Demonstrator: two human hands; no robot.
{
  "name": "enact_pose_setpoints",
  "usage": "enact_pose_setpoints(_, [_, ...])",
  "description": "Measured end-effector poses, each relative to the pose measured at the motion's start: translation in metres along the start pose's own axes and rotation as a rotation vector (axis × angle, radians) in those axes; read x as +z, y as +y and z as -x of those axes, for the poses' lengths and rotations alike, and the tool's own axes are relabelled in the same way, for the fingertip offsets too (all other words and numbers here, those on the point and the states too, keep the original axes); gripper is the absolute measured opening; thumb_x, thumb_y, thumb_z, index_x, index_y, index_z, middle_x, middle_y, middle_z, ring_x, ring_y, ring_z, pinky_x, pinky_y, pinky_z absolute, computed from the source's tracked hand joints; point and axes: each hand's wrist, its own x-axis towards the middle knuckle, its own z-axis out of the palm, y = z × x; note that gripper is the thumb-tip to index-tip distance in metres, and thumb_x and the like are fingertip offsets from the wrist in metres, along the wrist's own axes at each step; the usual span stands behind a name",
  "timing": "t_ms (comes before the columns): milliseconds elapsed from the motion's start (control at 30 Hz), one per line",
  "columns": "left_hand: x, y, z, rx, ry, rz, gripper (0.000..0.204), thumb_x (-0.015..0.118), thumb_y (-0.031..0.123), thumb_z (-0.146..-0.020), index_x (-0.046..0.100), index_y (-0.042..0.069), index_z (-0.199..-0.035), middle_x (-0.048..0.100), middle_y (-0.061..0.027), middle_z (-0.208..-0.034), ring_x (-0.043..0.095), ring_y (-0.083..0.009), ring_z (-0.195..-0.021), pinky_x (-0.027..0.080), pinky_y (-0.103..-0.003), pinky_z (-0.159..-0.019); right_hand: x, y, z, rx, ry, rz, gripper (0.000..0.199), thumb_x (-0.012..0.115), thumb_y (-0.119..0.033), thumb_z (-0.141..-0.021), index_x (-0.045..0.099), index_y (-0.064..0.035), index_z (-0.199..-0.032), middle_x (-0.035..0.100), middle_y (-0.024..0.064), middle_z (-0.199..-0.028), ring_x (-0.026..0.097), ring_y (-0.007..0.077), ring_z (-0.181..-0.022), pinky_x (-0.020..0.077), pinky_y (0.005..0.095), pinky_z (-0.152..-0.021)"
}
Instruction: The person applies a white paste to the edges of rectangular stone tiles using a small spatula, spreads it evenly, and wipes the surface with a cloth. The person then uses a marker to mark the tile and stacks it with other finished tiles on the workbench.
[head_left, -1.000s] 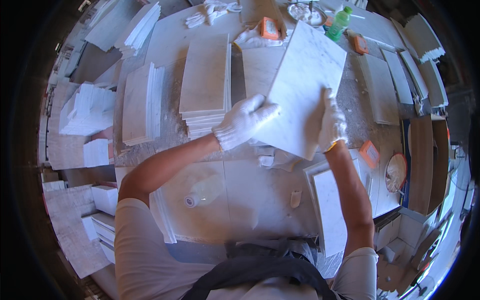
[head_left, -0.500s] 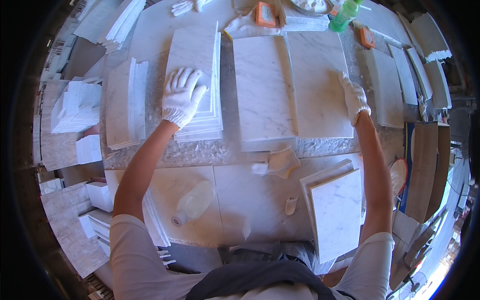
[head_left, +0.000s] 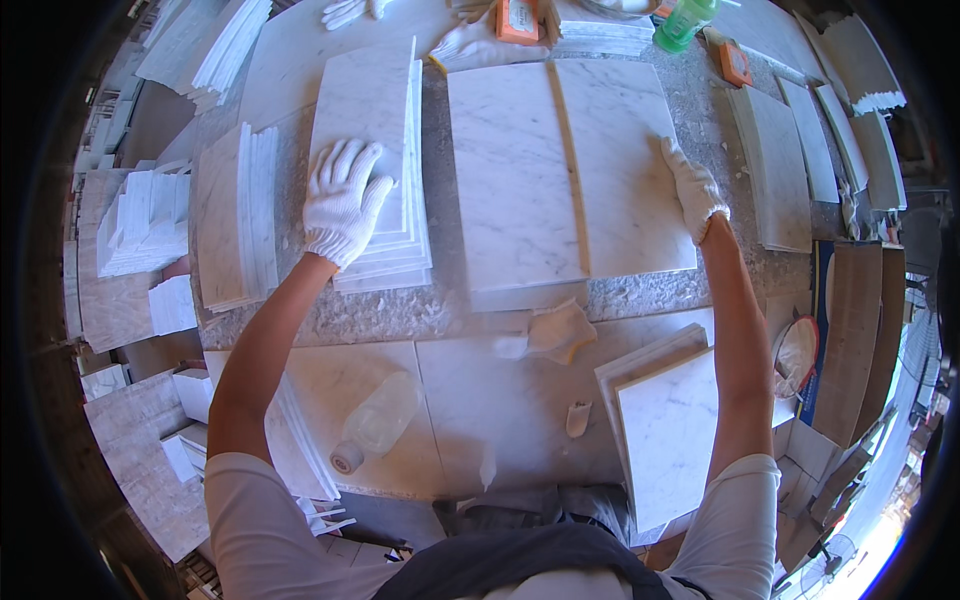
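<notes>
Bottle (head_left: 380,420) — contents unclear, cap hidden.

Marble tiles (head_left: 520,170) looked smooth and matt, white-grey veined; bench (head_left: 640,290) was speckled rough stone, gloves (head_left: 342,200) knitted white cotton, bottle (head_left: 385,418) clear plastic.

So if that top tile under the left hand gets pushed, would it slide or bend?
It would probably slide: the top tile lies flat on a stepped stack of smooth tiles. It looks like rigid, thin marble, so likely no bending, though heavy for its size and chippable at the edges. The gloved left hand should grip it fairly well.
</notes>
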Motion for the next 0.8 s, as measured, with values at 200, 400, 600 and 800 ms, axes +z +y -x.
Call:
enact_pose_setpoints(200, [-0.002, 0.001, 0.0, 0.006, 0.006, 0.016, 0.053, 0.061, 0.041, -0.098, 0.057, 0.012, -0.142, 0.051, -0.0118, -0.149, 0.041, -0.0351, -0.142, 0.028, -0.048, -0.122, -0.03, -0.027, 0.006, 0.029, -0.095, 0.054, 0.065, 0.041, 0.001, -0.101, 0.031, -0.0194, -0.162, 0.048, 0.0197, -0.151, 0.053, 0.0345, -0.134, 0.0427, 0.0383, -0.113])
enact_pose_setpoints(400, [-0.002, 0.002, 0.0, -0.007, 0.005, 0.005, 0.053, 0.061, 0.042, -0.098, 0.057, 0.013, -0.142, 0.051, -0.0109, -0.149, 0.04, -0.0342, -0.143, 0.027, -0.047, -0.123, -0.019, -0.022, 0.008, -0.014, -0.083, 0.169, 0.069, 0.042, 0.004, -0.098, 0.03, -0.0205, -0.162, 0.051, 0.0206, -0.148, 0.053, 0.0379, -0.131, 0.0438, 0.0399, -0.111])
enact_pose_setpoints(600, [0.003, -0.001, 0.0, -0.044, -0.048, -0.014, 0.056, 0.053, 0.048, -0.099, 0.055, 0.016, -0.145, 0.048, -0.0093, -0.153, 0.037, -0.0319, -0.146, 0.022, -0.047, -0.125, -0.015, -0.021, 0.007, 0.319, -0.001, -0.525, 0.053, 0.052, -0.035, -0.104, 0.048, -0.0071, -0.149, 0.059, 0.0208, -0.138, 0.054, 0.0336, -0.129, 0.0462, 0.0392, -0.106])
enact_pose_setpoints(800, [0.004, -0.001, 0.002, -0.029, -0.046, -0.016, 0.056, 0.053, 0.047, -0.1, 0.053, 0.016, -0.147, 0.047, -0.0087, -0.154, 0.036, -0.0315, -0.147, 0.022, -0.047, -0.125, -0.01, -0.023, -0.001, 0.504, 0.028, -1.125, 0.061, 0.058, -0.051, -0.103, 0.065, 0.0036, -0.128, 0.068, 0.0094, -0.12, 0.063, 0.0158, -0.107, 0.0524, 0.0332, -0.094])
